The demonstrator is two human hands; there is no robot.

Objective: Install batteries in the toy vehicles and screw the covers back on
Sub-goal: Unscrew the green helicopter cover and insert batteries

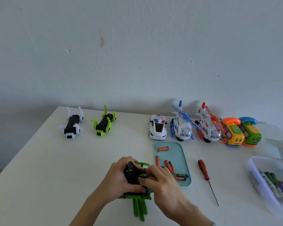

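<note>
A pale, scuffed plaster wall rises behind a matte white bench (39,160). Near its front edge the left hand (119,175) wraps its fingers around a black-bodied toy vehicle with green plastic blades (138,207), underside up, while the right hand (160,178) pinches a battery (143,175) at the open compartment. Just to the right, a rounded teal tray (185,160) holds glossy red and dark cylindrical batteries (167,165). A screwdriver (207,180) with a red handle and thin steel shaft lies beside it. Along the back stand a white block toy (72,124), a green block toy (104,123), a police car (158,127), two helicopters (181,126) and two telephone toys (234,132). A translucent box (258,180) sits at the right.
</note>
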